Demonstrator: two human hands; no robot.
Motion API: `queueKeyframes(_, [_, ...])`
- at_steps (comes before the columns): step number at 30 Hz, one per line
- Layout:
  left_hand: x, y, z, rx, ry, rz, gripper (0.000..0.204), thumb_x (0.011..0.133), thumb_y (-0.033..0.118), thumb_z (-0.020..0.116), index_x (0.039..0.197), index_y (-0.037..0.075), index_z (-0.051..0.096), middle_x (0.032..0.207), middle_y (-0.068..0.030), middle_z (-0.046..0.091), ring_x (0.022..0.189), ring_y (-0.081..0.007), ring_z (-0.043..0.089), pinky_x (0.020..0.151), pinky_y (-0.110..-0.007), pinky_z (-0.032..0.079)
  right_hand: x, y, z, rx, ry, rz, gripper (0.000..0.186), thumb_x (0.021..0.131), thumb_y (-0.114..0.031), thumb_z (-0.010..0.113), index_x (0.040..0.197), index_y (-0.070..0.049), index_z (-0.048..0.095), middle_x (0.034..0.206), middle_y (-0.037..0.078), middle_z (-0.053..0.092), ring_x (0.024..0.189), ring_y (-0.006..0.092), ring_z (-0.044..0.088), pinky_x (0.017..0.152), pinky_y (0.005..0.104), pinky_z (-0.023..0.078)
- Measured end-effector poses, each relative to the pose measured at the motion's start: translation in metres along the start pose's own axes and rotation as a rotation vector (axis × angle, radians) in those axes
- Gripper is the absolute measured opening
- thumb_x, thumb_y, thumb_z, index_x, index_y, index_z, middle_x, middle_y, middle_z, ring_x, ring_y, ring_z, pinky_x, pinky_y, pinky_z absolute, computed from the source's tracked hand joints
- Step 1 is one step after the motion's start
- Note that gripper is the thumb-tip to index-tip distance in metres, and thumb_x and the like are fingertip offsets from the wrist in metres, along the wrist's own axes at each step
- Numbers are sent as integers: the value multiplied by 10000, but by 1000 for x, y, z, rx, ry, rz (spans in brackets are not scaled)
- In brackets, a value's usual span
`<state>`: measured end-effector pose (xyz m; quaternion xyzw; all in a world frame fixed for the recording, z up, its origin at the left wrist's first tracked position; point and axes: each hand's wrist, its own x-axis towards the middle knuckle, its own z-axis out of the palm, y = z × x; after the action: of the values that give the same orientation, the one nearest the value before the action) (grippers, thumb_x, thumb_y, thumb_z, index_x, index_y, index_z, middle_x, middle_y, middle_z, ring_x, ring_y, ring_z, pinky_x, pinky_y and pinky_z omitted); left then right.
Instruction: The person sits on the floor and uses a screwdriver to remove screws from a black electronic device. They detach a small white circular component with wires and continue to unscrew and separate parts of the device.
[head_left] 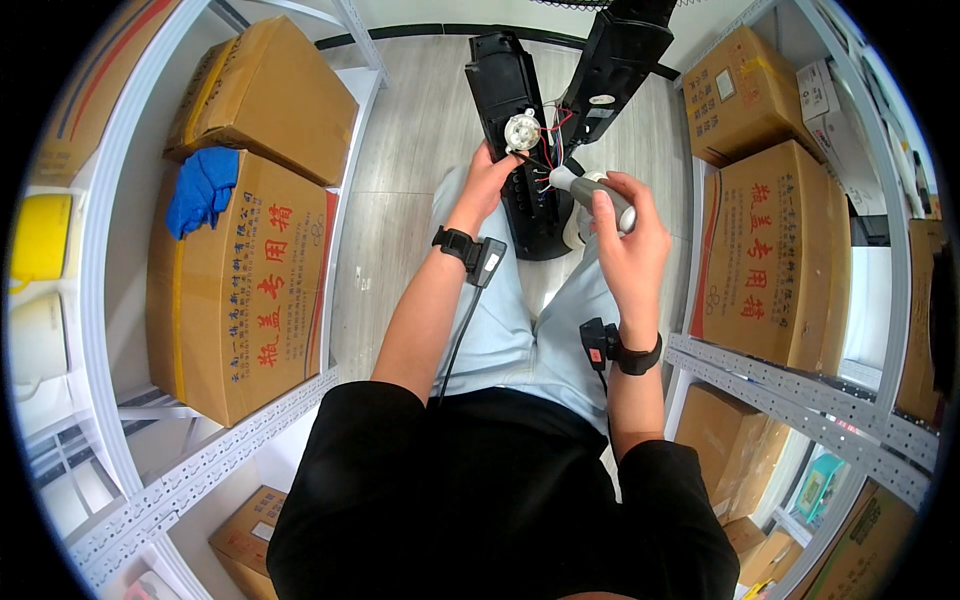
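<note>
A long black housing with coloured wires and a round translucent component stands between my legs. A second black panel leans away to the right, joined to it by wires. My left hand grips the housing's left side, just below the round component. My right hand is closed round a grey-and-white handled tool, whose white end points at the wires in the housing; its tip is hard to make out. Both wrists carry black strapped devices with cables.
Metal shelving on both sides holds cardboard boxes, with a blue cloth on a left box. Yellow and white containers sit at the far left. Grey plank flooring lies between the racks, and a dark skirting runs along the back wall.
</note>
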<state>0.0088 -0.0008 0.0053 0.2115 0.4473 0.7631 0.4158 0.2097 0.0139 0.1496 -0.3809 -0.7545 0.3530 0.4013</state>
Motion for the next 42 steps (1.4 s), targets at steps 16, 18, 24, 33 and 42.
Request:
queueKeyframes(16, [2, -6, -4, 35, 34, -8, 324, 857, 28, 633, 1159, 26, 515, 1090, -57, 621, 993, -160, 604, 856, -317, 486, 15, -26, -13, -369, -153, -403, 227, 829, -222, 710, 1005, -102, 629, 933, 109, 610, 793, 294, 615, 640, 381, 488])
queueKeyframes(18, [2, -5, -3, 47, 39, -5, 322, 858, 29, 632, 1157, 24, 513, 1091, -61, 621, 994, -161, 604, 856, -320, 486, 15, -29, -11, -356, -147, -398, 230, 830, -211, 708, 1021, -107, 634, 958, 109, 607, 817, 295, 617, 659, 385, 496])
queueKeyframes(24, [1, -6, -1, 30, 12, -32, 380, 833, -15, 607, 1200, 27, 518, 1142, -50, 607, 1038, -148, 581, 907, -303, 459, 15, -23, 0, -307, -57, -127, 202, 840, -193, 696, 1024, -130, 640, 968, 79, 614, 771, 266, 644, 610, 344, 517])
queueKeyframes(33, [4, -7, -6, -23, 46, -67, 328, 846, 42, 637, 1148, 36, 511, 1055, -56, 634, 964, -163, 615, 835, -324, 501, 23, -19, 0, -273, -175, -453, 299, 829, -166, 707, 1068, -47, 573, 1092, 145, 557, 930, 335, 609, 716, 402, 518])
queueKeyframes(42, [1, -2, 1, -12, 25, -89, 329, 855, 28, 614, 1168, 28, 509, 1090, -60, 628, 991, -170, 615, 847, -331, 501, 37, -30, 5, -448, -98, -265, 286, 853, -234, 682, 1089, -111, 579, 984, 118, 591, 741, 320, 651, 597, 409, 524])
